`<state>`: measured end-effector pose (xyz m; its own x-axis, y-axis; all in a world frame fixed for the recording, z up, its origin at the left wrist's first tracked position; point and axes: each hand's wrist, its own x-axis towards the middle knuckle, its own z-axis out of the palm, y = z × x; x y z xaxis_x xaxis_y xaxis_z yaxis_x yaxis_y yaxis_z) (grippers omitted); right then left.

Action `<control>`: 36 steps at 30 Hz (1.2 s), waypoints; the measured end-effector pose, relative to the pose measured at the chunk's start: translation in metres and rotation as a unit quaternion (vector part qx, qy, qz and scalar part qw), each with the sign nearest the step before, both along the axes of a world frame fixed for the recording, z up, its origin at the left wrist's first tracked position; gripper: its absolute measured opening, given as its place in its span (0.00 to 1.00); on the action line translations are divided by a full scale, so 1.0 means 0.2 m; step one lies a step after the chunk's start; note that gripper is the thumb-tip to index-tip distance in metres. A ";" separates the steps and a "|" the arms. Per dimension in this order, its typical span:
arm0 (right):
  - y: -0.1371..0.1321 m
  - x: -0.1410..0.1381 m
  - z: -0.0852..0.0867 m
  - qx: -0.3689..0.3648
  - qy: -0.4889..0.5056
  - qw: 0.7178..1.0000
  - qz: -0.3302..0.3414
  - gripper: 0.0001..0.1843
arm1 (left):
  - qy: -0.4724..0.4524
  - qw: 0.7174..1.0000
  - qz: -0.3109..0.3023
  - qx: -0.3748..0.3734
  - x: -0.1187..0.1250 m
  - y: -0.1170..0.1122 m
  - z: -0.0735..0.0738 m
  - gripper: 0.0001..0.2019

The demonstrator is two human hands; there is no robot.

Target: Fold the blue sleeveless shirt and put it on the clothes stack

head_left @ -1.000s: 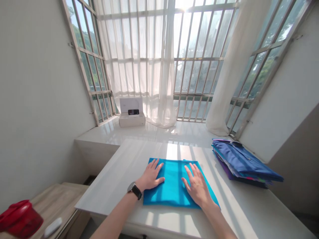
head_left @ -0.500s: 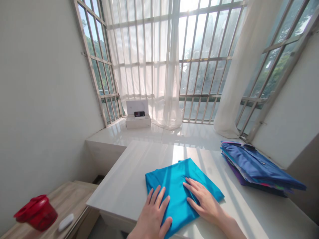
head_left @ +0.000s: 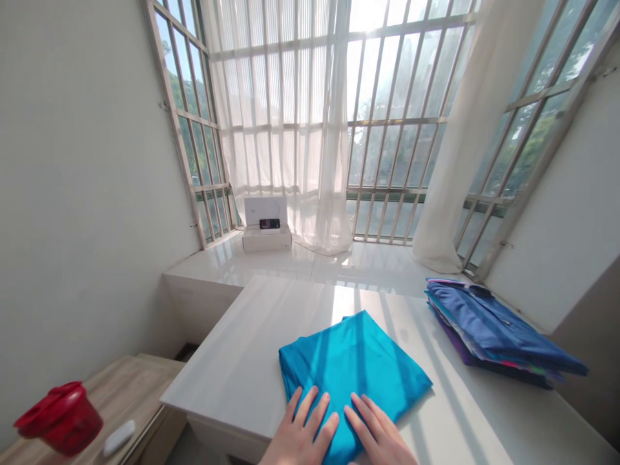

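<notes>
A folded turquoise cloth [head_left: 356, 361], its kind of garment not clear, lies on the white table [head_left: 227, 361] with one corner pointing to the window. My left hand [head_left: 305, 429] rests flat on its near left part, fingers spread. Beside it, my right hand [head_left: 375, 429] lies on the near part of the cloth, fingers stretched out and slightly apart. Both palms reach the bottom edge of the view, and part of the right thumb is cut off.
On the right stands a stack of folded clothes [head_left: 498, 329], blue on top. A white box [head_left: 266, 240] with a phone [head_left: 270, 223] sits on the window ledge. At lower left, a red bucket-like container [head_left: 62, 420] and a small white object [head_left: 119, 438] are on a wooden surface.
My right hand has slid toward me and to the left across the cloth, now close to my left hand. My left hand has shifted slightly nearer to me.
</notes>
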<state>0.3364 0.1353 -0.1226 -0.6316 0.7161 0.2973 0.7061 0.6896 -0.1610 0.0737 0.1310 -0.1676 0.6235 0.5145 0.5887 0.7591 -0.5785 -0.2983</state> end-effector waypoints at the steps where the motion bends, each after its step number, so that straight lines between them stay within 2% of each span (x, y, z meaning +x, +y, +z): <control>1: 0.01 0.03 0.02 -0.011 -0.002 1.000 -0.017 0.35 | 0.003 1.000 0.005 -0.016 0.01 0.01 -0.01 0.17; 3: 0.06 0.10 0.08 -0.027 -0.002 0.997 -0.069 0.33 | 0.008 0.998 0.007 -0.058 0.00 0.02 0.01 0.15; 4: 0.10 0.14 0.12 -0.030 0.001 0.994 -0.105 0.30 | 0.007 0.996 0.001 -0.085 -0.01 0.02 0.05 0.14; 5: 0.14 0.19 0.15 -0.034 0.006 0.989 -0.141 0.28 | 0.004 0.993 -0.008 -0.119 -0.03 0.01 0.11 0.15; 7: 0.23 0.29 0.19 -0.049 0.016 0.980 -0.195 0.26 | -0.006 0.978 -0.038 -0.205 -0.09 0.01 0.28 0.19; 9: 0.30 0.35 0.20 -0.066 0.021 0.976 -0.208 0.25 | -0.028 0.953 -0.049 -0.299 -0.17 0.03 0.47 0.23; 11: 0.30 0.37 0.17 -0.063 0.015 0.978 -0.197 0.25 | -0.045 0.933 -0.032 -0.356 -0.24 0.09 0.63 0.20; 13: 0.26 0.35 0.14 -0.047 0.006 0.982 -0.184 0.25 | -0.046 0.925 0.000 -0.377 -0.27 0.20 0.74 0.20; 15: 0.19 0.30 0.12 -0.034 -0.002 0.983 -0.182 0.26 | -0.036 0.922 0.035 -0.383 -0.26 0.33 0.80 0.22; 18: 0.07 0.20 0.11 -0.012 -0.001 0.982 -0.187 0.28 | -0.029 0.920 0.091 -0.380 -0.12 0.50 0.83 0.26; 21: -0.02 0.05 0.12 0.013 -0.003 0.982 -0.187 0.29 | -0.027 0.925 0.121 -0.359 0.11 0.58 0.80 0.33; 24: -0.08 -0.14 0.15 -0.002 -0.012 0.983 -0.181 0.26 | -0.016 0.926 0.097 -0.365 0.34 0.63 0.75 0.33; 27: -0.10 -0.24 0.23 -0.027 0.005 0.989 -0.143 0.22 | -0.004 0.924 0.042 -0.380 0.48 0.68 0.73 0.27; 30: -0.07 -0.16 0.33 -0.061 0.071 0.994 -0.060 0.20 | 0.004 0.921 0.000 -0.389 0.48 0.65 0.75 0.28; 32: -0.01 -0.01 0.33 -0.057 0.115 0.988 -0.080 0.20 | 0.001 0.921 -0.021 -0.390 0.43 0.56 0.76 0.32; 34: 0.05 0.15 0.26 -0.038 0.131 0.980 -0.145 0.23 | -0.021 0.923 -0.051 -0.381 0.37 0.43 0.72 0.32; 36: 0.10 0.26 0.13 -0.020 0.108 0.977 -0.181 0.25 | -0.027 0.924 -0.087 -0.371 0.32 0.30 0.62 0.34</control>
